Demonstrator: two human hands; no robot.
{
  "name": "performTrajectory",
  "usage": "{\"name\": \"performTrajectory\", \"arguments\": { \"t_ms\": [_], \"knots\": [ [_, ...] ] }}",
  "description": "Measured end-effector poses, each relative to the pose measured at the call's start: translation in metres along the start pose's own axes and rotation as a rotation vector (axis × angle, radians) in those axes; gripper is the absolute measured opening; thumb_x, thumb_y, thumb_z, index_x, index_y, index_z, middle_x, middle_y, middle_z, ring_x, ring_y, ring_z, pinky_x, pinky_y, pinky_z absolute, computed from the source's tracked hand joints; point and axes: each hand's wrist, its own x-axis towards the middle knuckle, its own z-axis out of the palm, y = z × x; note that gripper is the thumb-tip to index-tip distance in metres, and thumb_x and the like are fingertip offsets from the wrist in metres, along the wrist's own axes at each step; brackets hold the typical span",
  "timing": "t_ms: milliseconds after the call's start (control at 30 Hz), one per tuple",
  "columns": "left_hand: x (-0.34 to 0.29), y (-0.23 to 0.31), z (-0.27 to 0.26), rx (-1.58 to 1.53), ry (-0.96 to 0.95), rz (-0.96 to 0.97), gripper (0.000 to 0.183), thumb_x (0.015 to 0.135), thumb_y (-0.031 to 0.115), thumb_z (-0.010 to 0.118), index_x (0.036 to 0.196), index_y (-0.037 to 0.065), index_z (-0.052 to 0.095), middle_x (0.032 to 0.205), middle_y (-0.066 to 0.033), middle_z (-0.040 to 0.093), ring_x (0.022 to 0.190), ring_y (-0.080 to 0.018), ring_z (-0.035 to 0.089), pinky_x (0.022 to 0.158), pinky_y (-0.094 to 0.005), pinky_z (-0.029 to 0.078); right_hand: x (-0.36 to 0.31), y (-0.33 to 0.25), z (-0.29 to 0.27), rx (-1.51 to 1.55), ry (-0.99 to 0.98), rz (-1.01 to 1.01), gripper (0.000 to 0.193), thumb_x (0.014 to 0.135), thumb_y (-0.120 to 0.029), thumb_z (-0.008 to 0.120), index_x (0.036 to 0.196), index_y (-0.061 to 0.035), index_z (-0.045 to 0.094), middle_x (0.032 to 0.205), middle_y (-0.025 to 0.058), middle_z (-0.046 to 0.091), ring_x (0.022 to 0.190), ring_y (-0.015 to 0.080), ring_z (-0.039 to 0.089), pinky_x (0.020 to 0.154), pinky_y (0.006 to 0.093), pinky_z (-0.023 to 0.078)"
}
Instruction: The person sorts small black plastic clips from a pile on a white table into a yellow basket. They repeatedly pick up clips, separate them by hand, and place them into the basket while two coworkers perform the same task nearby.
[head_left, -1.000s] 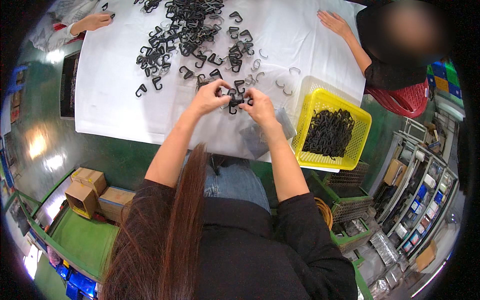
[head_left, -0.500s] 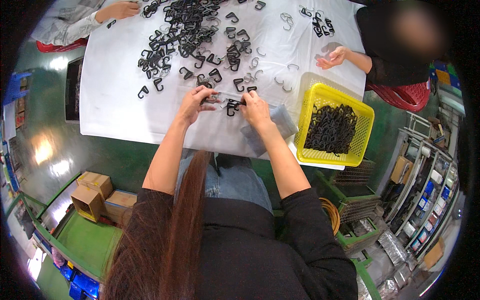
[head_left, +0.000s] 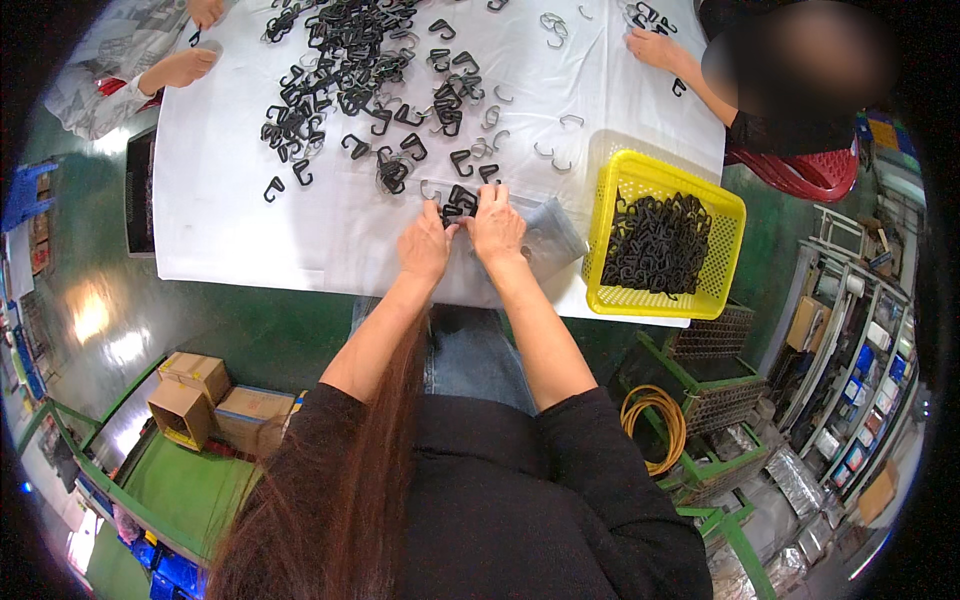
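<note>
My left hand (head_left: 427, 245) and my right hand (head_left: 497, 228) are close together near the table's front edge, thumbs almost meeting. Their bent fingers close around a small cluster of black hook-shaped clips (head_left: 459, 203). Fingers partly cover the clips, so the exact grip of each hand is hard to see. Just beyond my fingertips lie more loose black clips (head_left: 461, 161) and a few thin clear, C-shaped pieces (head_left: 430, 190). A greyish see-through plastic bag (head_left: 553, 240) lies flat beside my right wrist.
A yellow perforated basket (head_left: 735, 250) full of black clips (head_left: 655, 245) stands to the right. A big heap of clips (head_left: 355, 50) covers the far middle of the white-covered table (head_left: 215, 220). Co-workers' hands are at the far left (head_left: 180, 68) and far right (head_left: 652, 48).
My left hand has moved right and down, joining my right hand at the black clips. The right co-worker's hand has reached to the far clips. Both hands of the left co-worker now show.
</note>
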Motion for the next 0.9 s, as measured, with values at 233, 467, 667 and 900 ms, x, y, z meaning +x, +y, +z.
{"name": "performTrajectory", "arguments": {
  "t_ms": [233,467,667,900],
  "knots": [
    [0.003,-0.006,0.012,-0.168,0.051,-0.106,0.024,0.081,0.023,0.062,0.092,0.004,0.054,0.083,-0.0176,0.064,0.077,-0.0363,0.062,0.066,-0.0461,0.046,-0.002,-0.001,0.016,0.078,0.034,0.040,0.033,0.070,-0.018,0.073,0.094,-0.0087,0.053,0.094,0.0109,0.056,0.080,0.0333,0.062,0.067,0.0443,0.048],
    [0.011,-0.035,0.009,-0.449,0.076,-0.145,0.025,0.089,0.025,0.055,0.093,0.001,0.054,0.070,-0.0135,0.064,0.054,-0.0217,0.058,0.055,-0.0340,0.045,0.004,-0.001,0.003,0.410,-0.015,-0.083,0.036,0.071,-0.017,0.071,0.101,-0.0102,0.053,0.085,0.0115,0.065,0.083,0.0319,0.062,0.070,0.0417,0.048],
    [0.006,-0.042,0.005,-0.699,-0.047,-0.315,0.019,0.091,0.022,0.052,0.095,0.004,0.055,0.068,-0.0057,0.062,0.049,-0.0084,0.052,0.043,-0.0233,0.041,0.037,-0.024,0.000,0.072,-0.046,-0.261,0.047,0.069,-0.019,0.074,0.108,-0.0149,0.049,0.094,0.0110,0.062,0.084,0.0344,0.062,0.071,0.0440,0.048],
    [0.007,-0.042,-0.012,-0.717,-0.107,-0.410,0.021,0.092,0.024,0.049,0.097,0.004,0.055,0.078,-0.0071,0.063,0.054,-0.0094,0.055,0.045,-0.0234,0.044,0.045,-0.029,0.007,0.019,-0.053,-0.166,0.026,0.078,-0.018,0.062,0.100,-0.0101,0.051,0.093,0.0146,0.063,0.084,0.0355,0.063,0.071,0.0458,0.049]
  ]
}}
